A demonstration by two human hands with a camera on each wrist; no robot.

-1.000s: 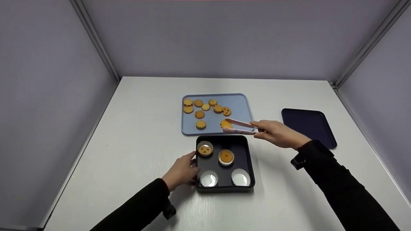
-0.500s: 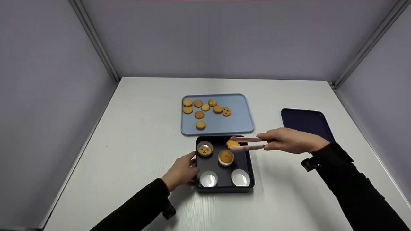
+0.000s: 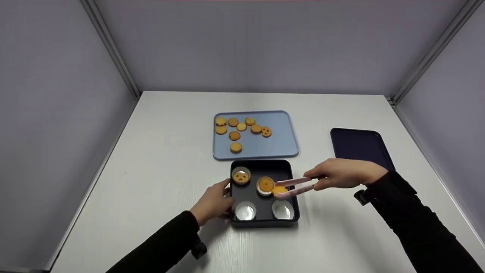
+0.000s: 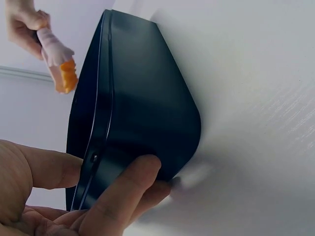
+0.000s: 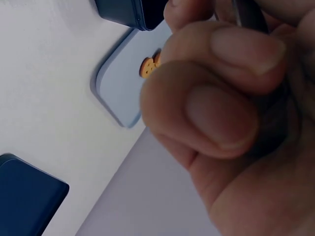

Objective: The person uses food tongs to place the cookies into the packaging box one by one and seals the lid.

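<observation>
The left hand (image 3: 213,202) grips the left wall of a dark box (image 3: 265,224) that stands on the white surface (image 3: 170,151); in the left wrist view the thumb lies at the rim and other fingers rest against the outer wall. The right hand (image 3: 337,174) grips pale pink tongs (image 3: 297,181), pinching them at the right end, with their arms reaching left over the box. Between the tong tips is a yellow-orange biscuit (image 3: 280,190) with a scalloped edge, just right of the middle cup (image 3: 265,192); whether it touches that cup cannot be told.

The middle cup, white and pleated, holds a round brown biscuit (image 3: 266,184). The far left cup (image 3: 239,170) in the box holds a face-marked biscuit (image 3: 241,178). A near left cup (image 3: 245,211) and a near right cup (image 3: 283,210) stand by the near wall, their bottoms shiny.

Just beyond the box, a light blue tray (image 3: 278,148) carries loose biscuits (image 3: 234,135), most toward its left and far parts, some touching. To the right, a dark blue tray (image 3: 360,146) lies apart, its near part hidden by the right hand. Black sleeves (image 3: 163,240) cover both arms.
</observation>
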